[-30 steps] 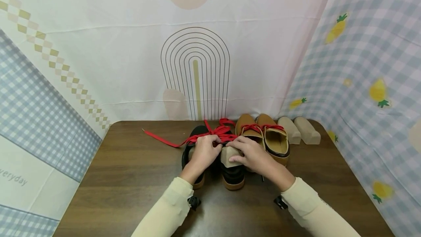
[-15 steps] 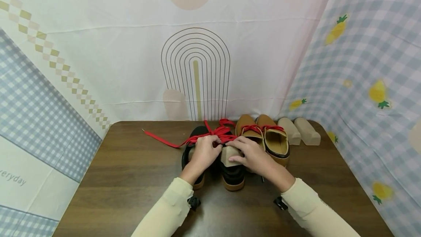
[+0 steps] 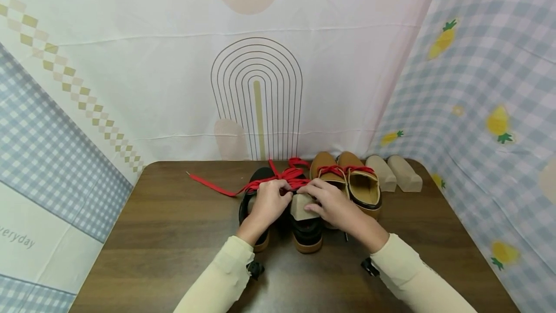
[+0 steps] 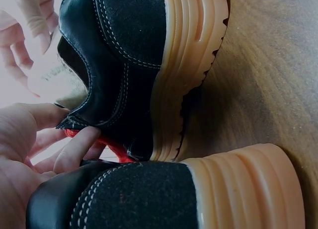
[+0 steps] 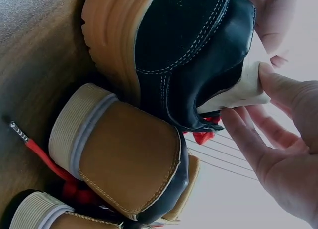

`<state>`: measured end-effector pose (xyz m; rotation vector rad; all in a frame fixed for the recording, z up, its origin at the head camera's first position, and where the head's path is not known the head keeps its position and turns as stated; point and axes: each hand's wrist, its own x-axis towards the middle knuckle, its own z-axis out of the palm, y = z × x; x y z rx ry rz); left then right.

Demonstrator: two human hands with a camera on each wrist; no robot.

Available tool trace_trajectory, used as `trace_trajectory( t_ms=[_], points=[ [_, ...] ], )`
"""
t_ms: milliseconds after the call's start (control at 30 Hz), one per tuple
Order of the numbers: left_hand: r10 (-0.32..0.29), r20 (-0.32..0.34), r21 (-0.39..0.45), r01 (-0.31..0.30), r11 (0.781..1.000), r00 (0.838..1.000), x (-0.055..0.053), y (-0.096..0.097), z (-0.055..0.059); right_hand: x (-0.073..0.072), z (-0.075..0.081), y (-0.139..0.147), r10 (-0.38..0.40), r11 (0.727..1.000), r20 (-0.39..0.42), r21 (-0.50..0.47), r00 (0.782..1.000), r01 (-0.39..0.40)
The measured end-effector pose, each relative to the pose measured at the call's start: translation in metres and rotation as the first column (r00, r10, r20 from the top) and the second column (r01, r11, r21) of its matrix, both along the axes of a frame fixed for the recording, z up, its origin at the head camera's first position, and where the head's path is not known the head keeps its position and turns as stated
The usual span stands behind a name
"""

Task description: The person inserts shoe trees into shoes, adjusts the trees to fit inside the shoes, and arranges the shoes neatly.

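A pair of black shoes with tan soles stands on the table in the head view, heels towards me. The right black shoe (image 3: pixel 307 239) has a beige shoe insert (image 3: pixel 300 210) sticking up from its opening. My right hand (image 3: pixel 335 206) holds this insert, thumb on one face and fingers at its edge, as the right wrist view shows. My left hand (image 3: pixel 270 203) pinches the upper edge of the same shoe's opening by the red laces (image 4: pixel 115 148). It also partly covers the left black shoe (image 3: pixel 243 210), whose red lace (image 3: pixel 214 185) trails left.
Two tan shoes (image 3: pixel 364 188) with red laces stand just right of the black pair. Beyond them lie two more beige inserts (image 3: pixel 405 174). Patterned cloth (image 3: pixel 173 86) hangs behind and at both sides of the wooden table (image 3: pixel 173 235).
My right thumb has shifted slightly up and right on the beige insert. Both hands otherwise keep their places, and the shoes have not visibly moved.
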<state>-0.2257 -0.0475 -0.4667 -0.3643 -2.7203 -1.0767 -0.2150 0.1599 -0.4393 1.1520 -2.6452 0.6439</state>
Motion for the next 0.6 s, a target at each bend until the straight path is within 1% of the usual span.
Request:
trace_trajectory(
  t_ms=[133,400,600],
  points=[
    [0.001,-0.008,0.007,-0.001,1.000,1.000,0.001,-0.001,0.000,0.000,-0.003,-0.002,-0.008,1.000,-0.020,-0.018,1.000,0.008],
    [-0.001,-0.025,0.018,0.001,1.000,1.000,-0.001,-0.002,-0.004,-0.001,-0.012,-0.001,-0.021,0.997,-0.051,-0.071,0.999,0.017],
    [-0.006,-0.024,0.018,0.007,1.000,1.000,-0.002,0.000,-0.004,0.000,-0.016,0.000,-0.038,0.995,-0.067,-0.099,0.997,0.032]
  ],
)
